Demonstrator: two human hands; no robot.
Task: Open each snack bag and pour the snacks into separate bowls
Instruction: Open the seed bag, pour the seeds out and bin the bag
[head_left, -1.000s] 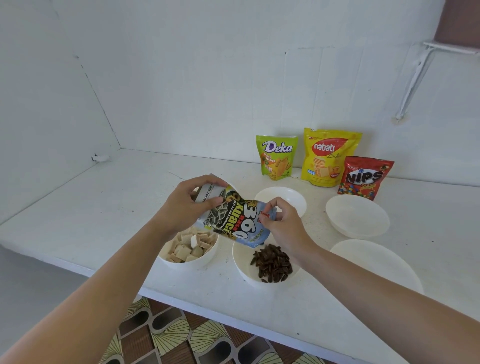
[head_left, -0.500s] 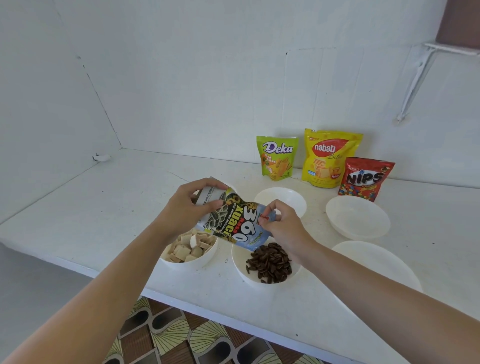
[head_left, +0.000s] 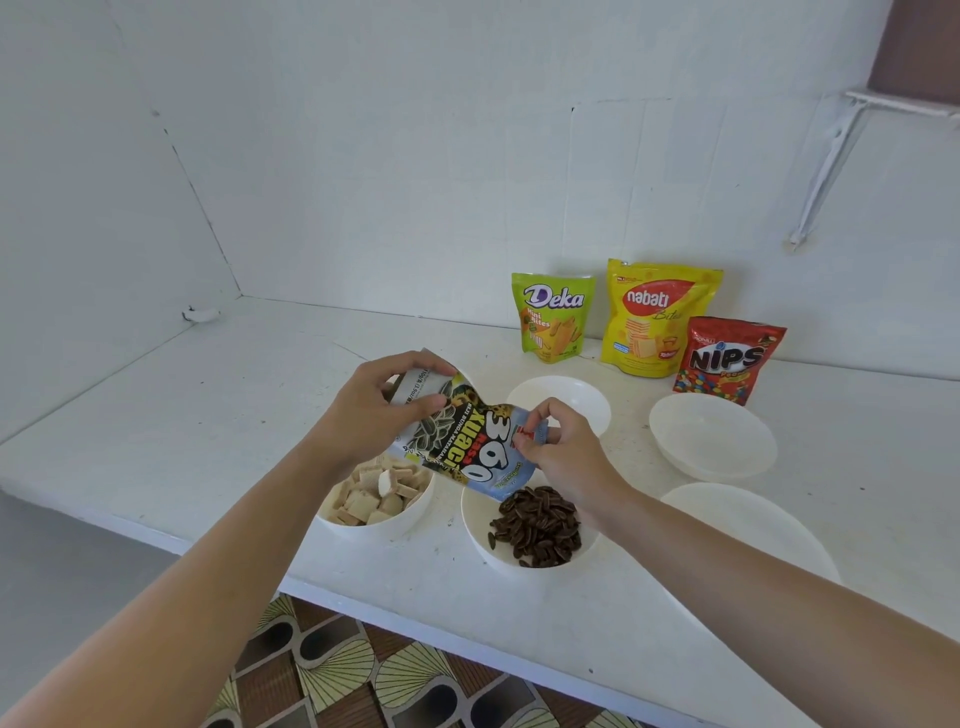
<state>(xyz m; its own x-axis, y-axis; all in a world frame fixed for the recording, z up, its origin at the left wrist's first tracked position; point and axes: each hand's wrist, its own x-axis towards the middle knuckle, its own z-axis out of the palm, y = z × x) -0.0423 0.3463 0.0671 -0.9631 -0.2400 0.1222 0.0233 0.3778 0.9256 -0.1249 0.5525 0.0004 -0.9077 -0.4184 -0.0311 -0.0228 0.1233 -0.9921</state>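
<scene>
Seed bag (head_left: 467, 436) upended just above near bowl (head_left: 477, 522) for seeds (head_left: 537, 525) to fall in; left hand (head_left: 363, 410) curled round its raised base, right hand (head_left: 566, 457) pinching the lowered mouth to steer flow; 3 sealed bags (head_left: 657, 317) standing far right.

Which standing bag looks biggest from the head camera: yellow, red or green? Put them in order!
1. Yellow Nabati bag
2. Red Nips bag
3. Green Deka bag
Nips stands slightly nearer, so its lead over Deka is unsure.
</scene>
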